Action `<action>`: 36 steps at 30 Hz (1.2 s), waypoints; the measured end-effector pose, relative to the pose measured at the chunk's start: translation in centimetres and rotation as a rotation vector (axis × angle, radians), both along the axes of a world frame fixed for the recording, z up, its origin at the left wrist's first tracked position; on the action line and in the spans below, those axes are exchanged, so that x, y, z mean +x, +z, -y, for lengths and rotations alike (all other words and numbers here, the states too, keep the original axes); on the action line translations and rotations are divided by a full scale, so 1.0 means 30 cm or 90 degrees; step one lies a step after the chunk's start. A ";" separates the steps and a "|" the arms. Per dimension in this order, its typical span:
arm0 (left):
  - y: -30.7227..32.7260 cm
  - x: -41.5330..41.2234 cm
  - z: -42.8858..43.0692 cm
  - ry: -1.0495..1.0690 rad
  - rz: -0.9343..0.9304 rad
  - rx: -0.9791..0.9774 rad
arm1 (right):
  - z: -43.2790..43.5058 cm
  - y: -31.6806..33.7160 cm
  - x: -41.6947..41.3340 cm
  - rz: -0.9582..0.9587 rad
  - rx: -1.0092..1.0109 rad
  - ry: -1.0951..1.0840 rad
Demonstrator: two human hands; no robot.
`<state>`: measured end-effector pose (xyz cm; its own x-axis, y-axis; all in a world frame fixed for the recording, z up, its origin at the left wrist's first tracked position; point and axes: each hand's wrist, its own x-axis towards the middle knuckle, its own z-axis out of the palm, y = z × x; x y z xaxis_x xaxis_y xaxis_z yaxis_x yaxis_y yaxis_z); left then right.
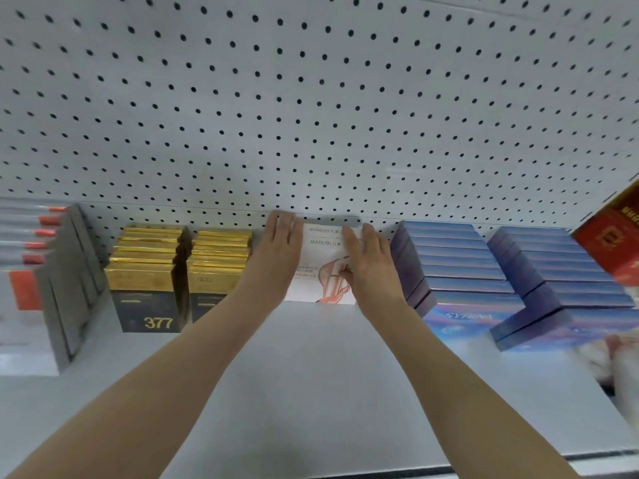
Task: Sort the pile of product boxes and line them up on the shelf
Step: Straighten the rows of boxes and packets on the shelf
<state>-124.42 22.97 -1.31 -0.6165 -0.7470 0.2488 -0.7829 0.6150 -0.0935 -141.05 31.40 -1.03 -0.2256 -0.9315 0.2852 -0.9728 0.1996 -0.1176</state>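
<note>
At shelf (311, 375) back, we press white MARUBI boxes (322, 259) between left hand (281, 247), right hand (368, 266); fingers (283, 225) straight, flat. Gold boxes (147, 271) alongside read 377.

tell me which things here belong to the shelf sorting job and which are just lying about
Job: left hand and right hand pressing the white MARUBI boxes; shelf; lined rows of gold boxes, blue boxes, grey boxes; tilted red box, likely unsorted.
Just there: pegboard; blurred white thing at right edge, unidentifiable.
</note>
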 end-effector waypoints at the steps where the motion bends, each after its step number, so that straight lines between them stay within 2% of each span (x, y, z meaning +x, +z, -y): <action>1: 0.005 -0.005 0.001 -0.001 -0.016 -0.010 | 0.007 -0.005 -0.006 -0.004 -0.007 -0.002; 8: 0.000 -0.031 -0.004 -0.009 -0.085 -0.074 | 0.063 -0.022 -0.053 -0.101 -0.042 0.012; 12: -0.014 -0.024 0.003 -0.018 -0.105 -0.042 | 0.055 -0.030 -0.053 -0.086 -0.053 0.038; 17: -0.004 -0.016 0.011 -0.021 -0.077 -0.001 | 0.070 -0.032 -0.051 -0.092 -0.040 0.034; 23: 0.013 0.014 -0.025 -0.025 -0.095 -0.010 | 0.066 -0.017 -0.045 -0.094 -0.045 0.037; 27: 0.034 0.127 -0.097 -0.028 -0.133 -0.037 | 0.031 0.004 -0.003 -0.070 -0.096 0.059; 32: 0.010 0.386 -0.139 0.039 -0.181 -0.036 | -0.052 0.003 0.189 -0.014 -0.162 0.174; 36: 0.006 0.530 -0.088 0.050 -0.106 -0.009 | -0.025 -0.013 0.381 0.010 -0.118 0.236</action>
<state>-108.52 25.61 -1.13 -0.5062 -0.7866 0.3535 -0.8335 0.5515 0.0337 -129.63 32.15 -1.43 0.1096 -0.8840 0.4544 -0.9728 -0.1893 -0.1336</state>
